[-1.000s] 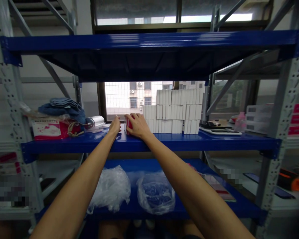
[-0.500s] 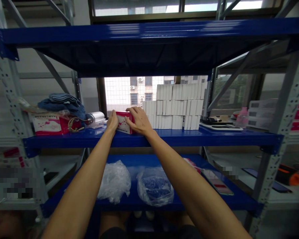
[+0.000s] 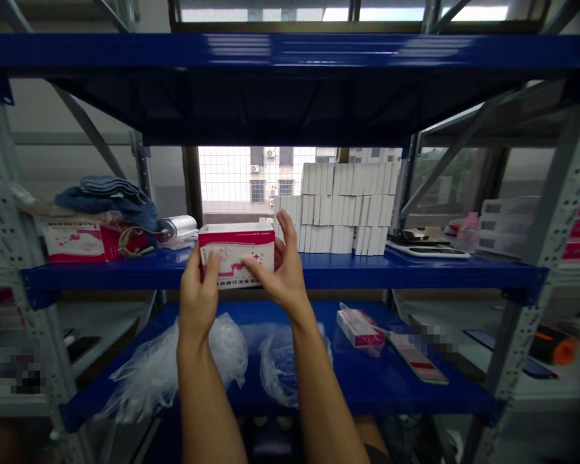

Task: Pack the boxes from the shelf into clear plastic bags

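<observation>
A pink-and-white printed cardboard box [image 3: 236, 254] is held up in front of the middle shelf, its printed side facing me. My left hand [image 3: 199, 283] wraps round the box's left end, thumb on its front. At the right end is my right hand [image 3: 283, 270], its thumb pressed on the front face and its upper fingers raised past the edge. Behind and to the right stand stacked white small boxes [image 3: 343, 209] in rows on the shelf. On the lower shelf, below the hands, lie crumpled clear plastic bags [image 3: 229, 348].
A small pink-and-white box in clear wrap [image 3: 360, 327] lies by a phone [image 3: 418, 357] on the lower shelf. Left on the middle shelf [image 3: 328, 278], blue cloth [image 3: 111, 200] rests on another pink box [image 3: 77, 241]. A white scale [image 3: 428, 249] sits at right. A blue upper shelf [image 3: 290, 51] spans overhead.
Both hands have brought the pink-and-white box off the middle shelf toward me, so it looks larger. The small wrapped box on the lower shelf, earlier mostly behind my right arm, now shows fully.
</observation>
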A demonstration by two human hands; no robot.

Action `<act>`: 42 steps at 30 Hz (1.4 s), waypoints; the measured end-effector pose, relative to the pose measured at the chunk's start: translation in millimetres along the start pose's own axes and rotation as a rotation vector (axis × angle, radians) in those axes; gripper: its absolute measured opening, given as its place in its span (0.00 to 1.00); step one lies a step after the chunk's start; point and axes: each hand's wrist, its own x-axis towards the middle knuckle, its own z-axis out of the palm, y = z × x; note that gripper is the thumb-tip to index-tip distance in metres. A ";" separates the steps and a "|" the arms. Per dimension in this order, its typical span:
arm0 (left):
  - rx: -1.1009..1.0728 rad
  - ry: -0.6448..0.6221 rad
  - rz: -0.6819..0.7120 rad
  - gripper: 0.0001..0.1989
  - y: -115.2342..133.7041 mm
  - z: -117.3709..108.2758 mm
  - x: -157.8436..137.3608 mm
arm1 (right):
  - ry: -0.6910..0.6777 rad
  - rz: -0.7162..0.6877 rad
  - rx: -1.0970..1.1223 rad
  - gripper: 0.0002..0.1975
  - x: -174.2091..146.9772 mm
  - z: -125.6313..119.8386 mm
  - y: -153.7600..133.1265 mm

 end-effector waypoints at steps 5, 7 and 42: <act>0.000 -0.001 -0.252 0.28 1.3 2.4 -92.8 | 0.252 0.377 0.206 0.37 -91.9 -12.2 -32.8; 0.024 -0.054 -0.378 0.30 -12.4 3.5 -120.1 | 0.276 0.494 0.196 0.36 -126.2 -22.9 -29.4; -0.098 -0.497 -0.349 0.14 -101.7 1.6 -189.0 | 0.059 0.621 -0.016 0.22 -251.4 -89.3 49.1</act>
